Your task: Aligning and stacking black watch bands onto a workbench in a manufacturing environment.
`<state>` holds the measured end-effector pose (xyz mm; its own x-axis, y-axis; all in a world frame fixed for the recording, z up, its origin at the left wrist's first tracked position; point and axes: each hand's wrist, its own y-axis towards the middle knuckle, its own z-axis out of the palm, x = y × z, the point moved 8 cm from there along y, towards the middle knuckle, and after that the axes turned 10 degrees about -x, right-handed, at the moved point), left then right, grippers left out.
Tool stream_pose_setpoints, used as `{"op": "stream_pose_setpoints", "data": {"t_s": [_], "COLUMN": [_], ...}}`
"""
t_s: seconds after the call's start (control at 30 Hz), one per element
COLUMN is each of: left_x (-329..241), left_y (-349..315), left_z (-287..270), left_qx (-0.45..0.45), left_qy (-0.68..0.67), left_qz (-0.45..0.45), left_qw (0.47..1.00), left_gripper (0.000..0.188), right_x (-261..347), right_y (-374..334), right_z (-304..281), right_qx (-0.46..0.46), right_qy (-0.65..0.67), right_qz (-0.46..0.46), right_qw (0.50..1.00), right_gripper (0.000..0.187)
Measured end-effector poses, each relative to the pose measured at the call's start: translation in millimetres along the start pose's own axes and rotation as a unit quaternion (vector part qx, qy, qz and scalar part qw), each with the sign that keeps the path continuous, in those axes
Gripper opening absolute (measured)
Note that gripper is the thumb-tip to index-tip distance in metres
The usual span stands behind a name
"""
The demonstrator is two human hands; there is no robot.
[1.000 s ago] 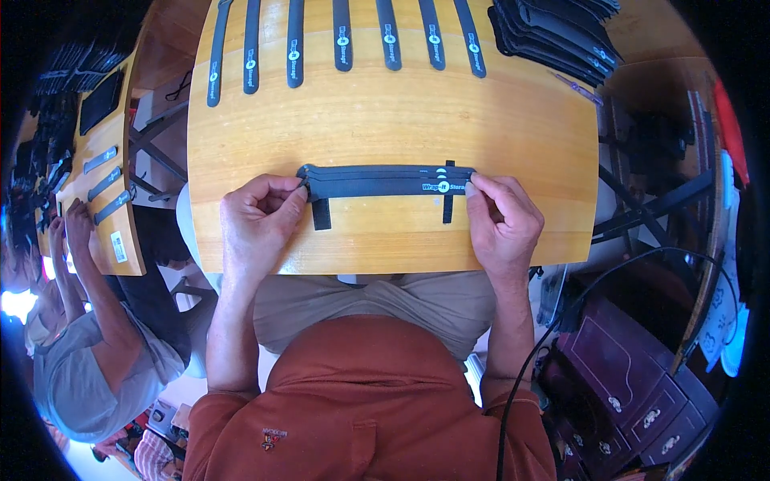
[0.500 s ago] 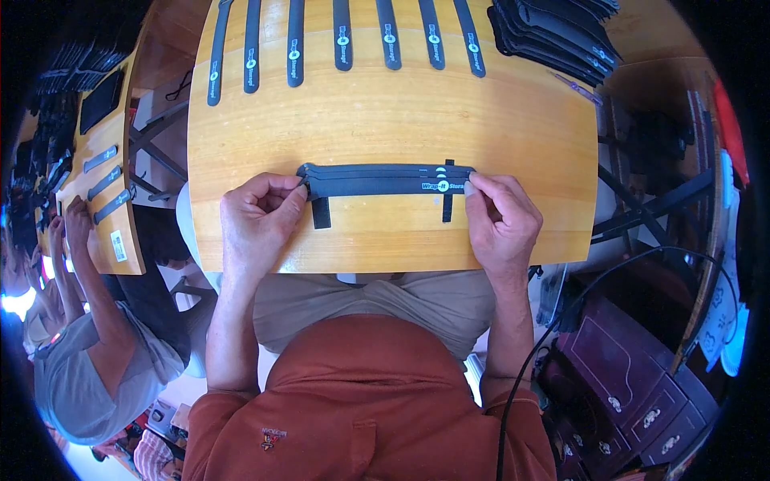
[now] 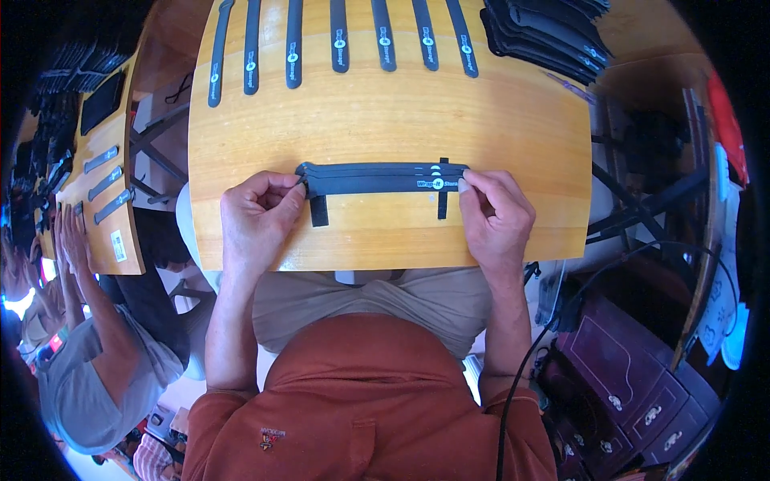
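A small stack of dark strap strips (image 3: 365,181) lies crosswise near the front of the wooden table (image 3: 377,120), their edges slightly staggered. Pale print marks the right part of the strips. My left hand (image 3: 261,212) pinches their left end between thumb and fingers. The right end is gripped the same way by my right hand (image 3: 499,212). Two short black tapes run crosswise under the strips: a left tape (image 3: 319,212) beside my left fingertips and a right tape (image 3: 442,206) near my right thumb.
Several more dark straps (image 3: 340,40) lie in a row along the far side. A pile of black straps (image 3: 545,36) sits at the far right, beside a thin purple tool (image 3: 568,86). Left, a co-worker (image 3: 104,353) sits at another table (image 3: 128,232). A black cable (image 3: 521,369) hangs at right.
My right hand and the strips' right end have shifted very slightly left in the picture, as has the table's right side. Both hands keep their pinch. The co-worker's hands have moved.
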<state>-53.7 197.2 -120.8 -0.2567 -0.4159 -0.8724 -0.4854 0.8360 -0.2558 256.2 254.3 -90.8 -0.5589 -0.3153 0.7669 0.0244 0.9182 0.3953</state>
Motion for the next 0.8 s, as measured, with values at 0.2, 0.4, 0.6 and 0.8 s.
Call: {"op": "stream_pose_setpoints", "data": {"t_s": [0.2, 0.4, 0.6, 0.8], "left_x": [-5.0, -1.6, -5.1, 6.8], "left_y": [-1.2, 1.9, 1.2, 8.4], "left_z": [0.0, -0.1, -2.4, -1.3], "left_qx": [-0.005, -0.006, -0.005, -0.008], "left_qy": [0.011, 0.001, -0.008, 0.002], "left_qz": [-0.002, 0.001, 0.016, 0.034], "left_qw": [1.000, 1.000, 1.000, 0.999], "left_gripper": [0.010, 0.010, 0.010, 0.012], "right_x": [2.5, 0.7, 1.9, 30.4], "right_y": [2.8, 6.3, 6.4, 2.1], "right_z": [-1.6, -4.4, -3.3, 0.4], "right_qx": [0.012, 0.013, 0.037, 0.054], "right_qy": [-0.001, 0.000, -0.009, -0.122], "right_qz": [0.023, 0.032, 0.043, -0.060], "right_qw": [1.000, 0.999, 0.998, 0.989], "right_gripper": [0.013, 0.021, 0.022, 0.020]}}
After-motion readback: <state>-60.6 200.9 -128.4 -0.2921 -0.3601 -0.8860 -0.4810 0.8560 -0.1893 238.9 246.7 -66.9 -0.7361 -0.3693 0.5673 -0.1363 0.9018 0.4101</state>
